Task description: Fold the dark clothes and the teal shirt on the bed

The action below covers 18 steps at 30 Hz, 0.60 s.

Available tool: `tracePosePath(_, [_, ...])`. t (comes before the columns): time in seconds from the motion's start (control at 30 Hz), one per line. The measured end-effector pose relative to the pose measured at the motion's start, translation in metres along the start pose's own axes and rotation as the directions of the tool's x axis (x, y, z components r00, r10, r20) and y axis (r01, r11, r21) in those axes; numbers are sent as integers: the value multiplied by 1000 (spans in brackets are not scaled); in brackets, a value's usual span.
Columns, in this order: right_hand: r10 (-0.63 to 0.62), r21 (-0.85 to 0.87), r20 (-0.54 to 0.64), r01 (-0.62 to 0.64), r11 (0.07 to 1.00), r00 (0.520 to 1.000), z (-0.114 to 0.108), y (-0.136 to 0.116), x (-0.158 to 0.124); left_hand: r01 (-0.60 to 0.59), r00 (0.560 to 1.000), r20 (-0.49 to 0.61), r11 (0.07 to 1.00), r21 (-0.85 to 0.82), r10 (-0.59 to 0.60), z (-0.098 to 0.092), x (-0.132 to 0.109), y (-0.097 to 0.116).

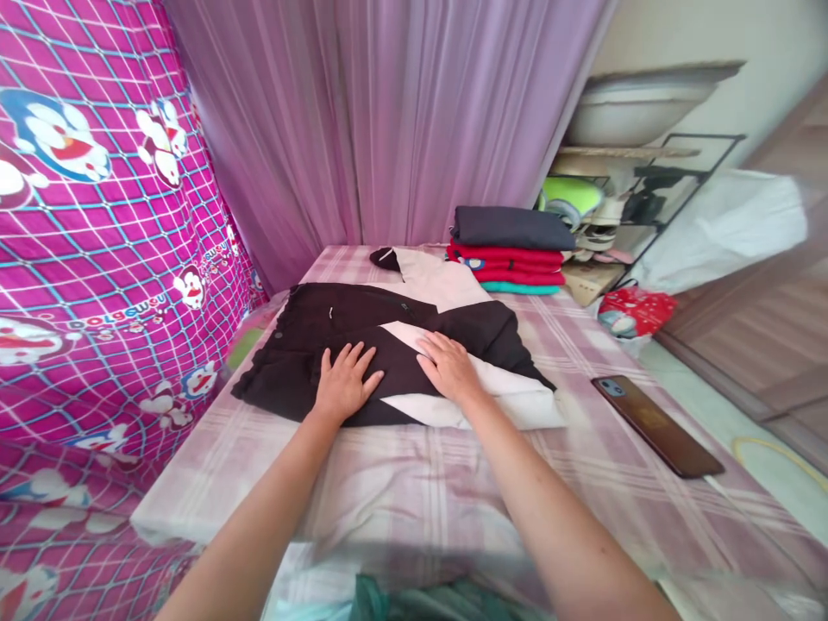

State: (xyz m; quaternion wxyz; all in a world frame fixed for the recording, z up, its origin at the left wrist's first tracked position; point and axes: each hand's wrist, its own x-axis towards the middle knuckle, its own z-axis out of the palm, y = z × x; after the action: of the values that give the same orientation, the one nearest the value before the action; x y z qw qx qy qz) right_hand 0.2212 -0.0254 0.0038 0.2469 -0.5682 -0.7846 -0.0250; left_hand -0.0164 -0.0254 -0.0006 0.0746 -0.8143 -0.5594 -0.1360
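Black garment (401, 362) near table's left edge (187, 459)

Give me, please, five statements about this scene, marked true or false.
1. The left hand and right hand rest on the black-and-white fabric clothing. True.
2. A rectangular brown phone lies right of the clothing. True.
3. The right hand grips the phone. False: it rests on the clothing.
4. A folded navy piece tops the multicoloured fabric stack. True.
5. The stack lies nearer the camera than the phone. False: the phone is nearer.
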Motion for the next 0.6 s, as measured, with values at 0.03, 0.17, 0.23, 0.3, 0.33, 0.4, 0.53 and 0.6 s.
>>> tracePosePath(0.03, [-6, -2, -25, 6, 1000, 1000, -2, -1, 0, -2, 1000, -2, 1000, 0, 2, 0, 0, 0])
tracePosePath(0.17, [-9, -54, -72, 5, 999, 997, -12, -3, -8, -7, 1000, 0, 1000, -5, 7, 1, 0, -1])
tracePosePath(0.23, [23, -102, -79, -31, 994, 997, -17, 3, -20, -7, 1000, 1, 1000, -10, 7, 1, 1, -1])
tracePosePath(0.3, [77, -144, -100, -91, 985, 992, -22, 13, -35, -4, 1000, 0, 1000, -14, 4, 2, 1, -1])
tracePosePath(0.33, [106, -156, -117, -123, 980, 988, -23, 19, -43, -3, 1000, -3, 1000, -16, 3, 2, 1, -1])
tracePosePath(0.4, [147, -162, -155, -172, 972, 977, -24, 30, -57, -3, 1000, -15, 1000, -19, 3, 2, 0, -1])
tracePosePath(0.53, [149, -155, -221, -186, 970, 964, -21, 40, -71, -8, 999, -48, 1000, -29, 7, 3, 0, -2])
tracePosePath(0.6, [141, -149, -243, -180, 972, 960, -18, 40, -71, -11, 998, -55, 999, -32, 9, 3, 0, -2])
